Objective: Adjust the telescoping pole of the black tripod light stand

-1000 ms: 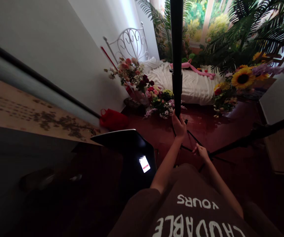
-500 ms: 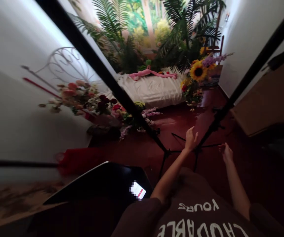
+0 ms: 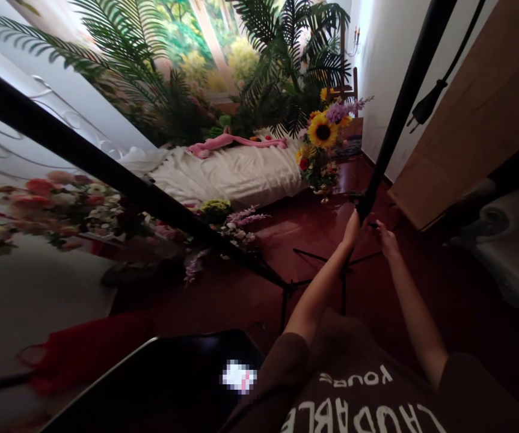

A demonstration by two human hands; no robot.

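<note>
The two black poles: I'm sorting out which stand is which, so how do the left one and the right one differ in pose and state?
The left pole slants toward the picture's upper left; the right pole rises more steeply toward the upper right.
The left pole has no hand at it; the right pole has the left hand at its joint.
Both are black, with thin legs at the bottom.

Behind the stands (image 3: 379, 162), a bed (image 3: 236, 174) lies between flowers left (image 3: 56, 207) and right (image 3: 325, 141).
</note>
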